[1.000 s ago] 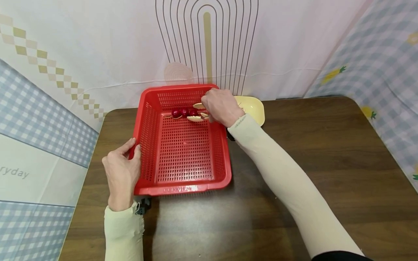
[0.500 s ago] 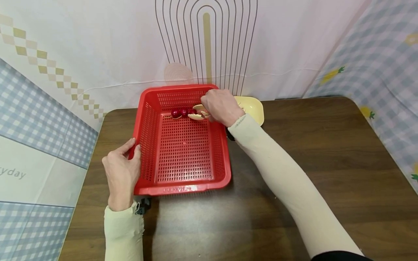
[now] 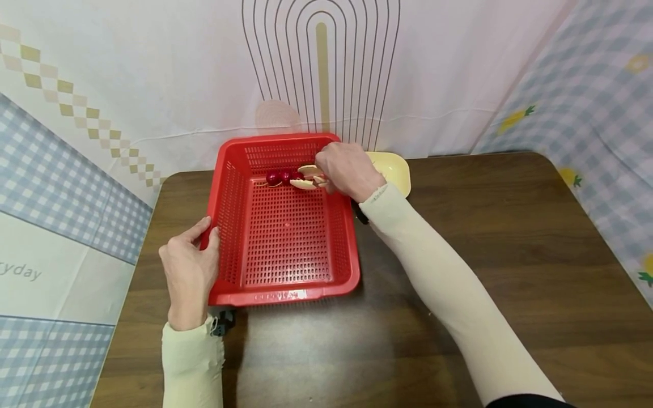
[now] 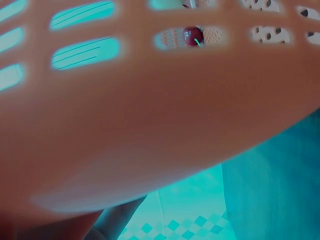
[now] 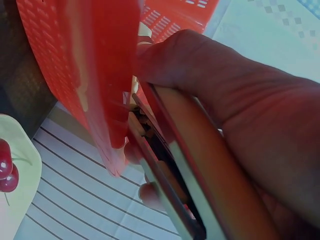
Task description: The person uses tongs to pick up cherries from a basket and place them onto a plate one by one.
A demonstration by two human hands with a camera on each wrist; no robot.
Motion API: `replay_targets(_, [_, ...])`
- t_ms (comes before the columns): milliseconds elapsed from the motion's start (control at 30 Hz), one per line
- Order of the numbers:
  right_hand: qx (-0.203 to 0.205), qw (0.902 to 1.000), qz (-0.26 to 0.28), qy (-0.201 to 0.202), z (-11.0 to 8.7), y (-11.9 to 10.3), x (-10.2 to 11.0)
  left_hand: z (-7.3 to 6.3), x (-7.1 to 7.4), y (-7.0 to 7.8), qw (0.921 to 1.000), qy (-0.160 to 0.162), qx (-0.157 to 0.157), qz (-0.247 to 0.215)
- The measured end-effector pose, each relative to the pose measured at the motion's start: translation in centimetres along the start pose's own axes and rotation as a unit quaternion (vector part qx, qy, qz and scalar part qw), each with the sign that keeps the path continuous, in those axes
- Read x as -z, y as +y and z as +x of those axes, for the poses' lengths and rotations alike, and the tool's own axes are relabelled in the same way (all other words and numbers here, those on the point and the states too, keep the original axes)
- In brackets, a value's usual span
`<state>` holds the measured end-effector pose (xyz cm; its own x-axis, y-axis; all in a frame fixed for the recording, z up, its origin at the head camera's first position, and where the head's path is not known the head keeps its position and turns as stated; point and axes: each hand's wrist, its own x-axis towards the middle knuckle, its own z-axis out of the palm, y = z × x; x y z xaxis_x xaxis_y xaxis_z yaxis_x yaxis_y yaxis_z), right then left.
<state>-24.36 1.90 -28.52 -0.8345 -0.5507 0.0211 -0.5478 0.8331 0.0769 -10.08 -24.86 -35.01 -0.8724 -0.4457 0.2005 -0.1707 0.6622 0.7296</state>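
Observation:
In the head view my left hand [image 3: 191, 269] pinches the left rim of a red perforated basket [image 3: 283, 297] between thumb and fingers. My right hand [image 3: 347, 169] reaches over the far right corner and grips a pair of tongs [image 5: 200, 160], whose handles fill much of the right wrist view. Their cream, scalloped tips [image 3: 303, 185] lie either side of the rightmost of three dark red cherries [image 3: 272, 178], lined up along the basket's back wall. That cherry is partly hidden by the tips. Through a slot in the basket wall, the left wrist view shows one cherry [image 4: 193, 36].
Right behind my right hand stands a pale yellow dish [image 3: 400, 170], partly covered by the wrist. Cherries [image 5: 7, 175] lie in it in the right wrist view. A patterned cloth [image 3: 204, 79] hangs behind the dark wooden table [image 3: 500, 238].
The tongs' tips have drawn closer together around the rightmost cherry. My left hand keeps its hold on the basket rim, and the basket stays in place.

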Motion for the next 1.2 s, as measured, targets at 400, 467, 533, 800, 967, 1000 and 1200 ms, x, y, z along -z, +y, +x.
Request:
replay_targets(400, [0.002,0.999,0.042,0.011,-1.3,0.3,-0.2,0.1,0.0,-0.2,0.9999,0.008,-0.009,0.007])
replay_targets(467, [0.003,0.9988,0.047,0.014,-1.5,0.3,-0.2,0.1,-0.1,-0.2,0.9998,0.01,-0.011,0.009])
replay_targets(533, [0.005,0.9986,0.051,0.017,-1.7,0.3,-0.2,0.2,-0.1,-0.2,0.9997,0.014,-0.015,0.011])
replay_targets(800, [0.013,0.9984,0.046,0.03,-2.4,0.2,-0.3,0.1,0.0,-0.1,0.9997,0.014,-0.015,0.013])
replay_targets(967, [0.015,0.998,0.043,0.043,-2.9,0.2,-0.3,0.1,0.0,0.0,0.9999,0.008,-0.009,0.01])
replay_targets(1000, [0.014,0.9979,0.045,0.043,-3.1,0.1,-0.3,0.1,0.0,0.0,0.9999,0.007,-0.008,0.01])
replay_targets(1200, [0.01,0.9979,0.051,0.038,-3.6,0.0,-0.4,0.0,0.0,0.0,0.9999,0.004,-0.009,0.008])
